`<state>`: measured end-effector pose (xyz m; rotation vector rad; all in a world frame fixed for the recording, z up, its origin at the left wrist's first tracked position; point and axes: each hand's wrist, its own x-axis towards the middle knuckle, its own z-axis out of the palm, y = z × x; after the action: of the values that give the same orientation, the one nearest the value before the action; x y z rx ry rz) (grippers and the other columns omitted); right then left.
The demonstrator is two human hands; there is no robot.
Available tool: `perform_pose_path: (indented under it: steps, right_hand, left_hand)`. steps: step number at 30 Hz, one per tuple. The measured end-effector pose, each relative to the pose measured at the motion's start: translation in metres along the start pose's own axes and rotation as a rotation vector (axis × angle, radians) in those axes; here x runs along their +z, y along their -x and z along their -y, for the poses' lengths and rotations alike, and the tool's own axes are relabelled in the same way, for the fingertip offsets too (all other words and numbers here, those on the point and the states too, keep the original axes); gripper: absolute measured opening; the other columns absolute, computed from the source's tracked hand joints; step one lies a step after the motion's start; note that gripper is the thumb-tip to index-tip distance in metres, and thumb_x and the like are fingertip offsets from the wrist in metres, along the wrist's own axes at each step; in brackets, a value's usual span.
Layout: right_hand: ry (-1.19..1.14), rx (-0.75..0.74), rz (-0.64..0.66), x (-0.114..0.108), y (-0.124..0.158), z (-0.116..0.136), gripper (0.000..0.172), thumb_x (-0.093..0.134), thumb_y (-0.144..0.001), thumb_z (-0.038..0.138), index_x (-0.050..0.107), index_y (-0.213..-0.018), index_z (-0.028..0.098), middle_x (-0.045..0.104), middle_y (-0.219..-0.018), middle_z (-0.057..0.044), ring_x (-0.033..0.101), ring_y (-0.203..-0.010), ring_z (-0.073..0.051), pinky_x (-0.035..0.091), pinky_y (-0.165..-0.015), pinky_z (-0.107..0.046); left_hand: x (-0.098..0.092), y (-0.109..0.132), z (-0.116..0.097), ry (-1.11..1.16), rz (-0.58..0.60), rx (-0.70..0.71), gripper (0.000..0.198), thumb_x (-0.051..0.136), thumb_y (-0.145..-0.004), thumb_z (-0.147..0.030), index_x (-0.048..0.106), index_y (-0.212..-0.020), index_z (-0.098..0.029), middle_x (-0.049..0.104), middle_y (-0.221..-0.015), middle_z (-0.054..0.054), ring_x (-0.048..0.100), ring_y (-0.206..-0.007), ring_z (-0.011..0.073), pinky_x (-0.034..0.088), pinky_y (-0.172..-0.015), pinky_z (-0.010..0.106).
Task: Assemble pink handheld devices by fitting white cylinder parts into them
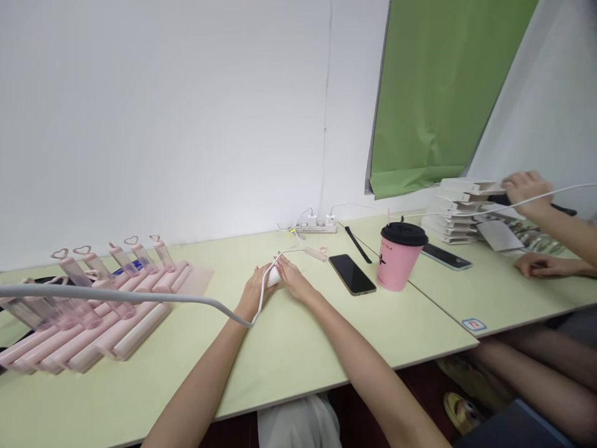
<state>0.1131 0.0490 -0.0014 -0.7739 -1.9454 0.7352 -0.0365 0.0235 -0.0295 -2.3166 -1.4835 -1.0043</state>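
Observation:
My left hand (pixel 254 291) and my right hand (pixel 293 278) meet on the pale green table (pixel 298 348), fingers closed around a small white object (pixel 273 275) between them. I cannot make out what the object is. A white cable (pixel 284 254) runs from it toward the power strip (pixel 317 228) at the wall. A small pink piece (pixel 317 252) lies just beyond my right hand.
Rows of pink tubes with clear heart-topped caps (pixel 93 305) lie at the left. A black phone (pixel 352 274) and a pink lidded cup (pixel 400 256) stand right of my hands. On the neighbouring table another person's hands (pixel 527 186) reach at stacked white boxes (pixel 454 214); a second phone (pixel 446 256) lies there.

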Motion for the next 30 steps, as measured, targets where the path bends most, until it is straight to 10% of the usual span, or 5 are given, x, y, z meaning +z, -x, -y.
perform_pose_path:
  steps: [11,23,30]
  right_hand:
    - [0.262,-0.120,0.167,-0.019,0.014,0.020,0.054,0.034,-0.085,0.009,0.028,-0.137,0.024,0.037,-0.140,-0.005,0.041,-0.123,-0.015,0.033,-0.101,-0.032]
    - [0.362,-0.210,0.222,-0.030,0.017,0.017,0.055,0.034,-0.086,0.010,0.029,-0.137,0.029,0.027,-0.145,-0.005,0.042,-0.123,-0.015,0.036,-0.099,-0.033]
    - [-0.075,0.017,0.056,-0.030,0.006,0.005,0.044,0.030,-0.092,0.037,0.038,-0.134,0.025,0.057,-0.120,-0.009,0.056,-0.108,-0.019,0.042,-0.092,-0.039]
  left_hand:
    - [0.012,-0.001,0.006,-0.032,0.016,0.070,0.063,0.050,-0.074,-0.015,0.031,-0.133,-0.019,0.031,-0.143,0.012,0.034,-0.129,0.0237,0.030,-0.106,0.044]
    - [0.022,0.001,0.003,-0.049,-0.005,0.066,0.061,0.051,-0.073,-0.016,0.035,-0.132,-0.022,0.046,-0.133,0.010,0.043,-0.122,0.0262,0.038,-0.100,0.047]
    - [0.005,0.002,-0.010,0.028,-0.066,-0.055,0.056,0.052,-0.071,-0.017,0.041,-0.126,-0.024,0.053,-0.125,0.007,0.055,-0.108,0.0241,0.048,-0.087,0.039]
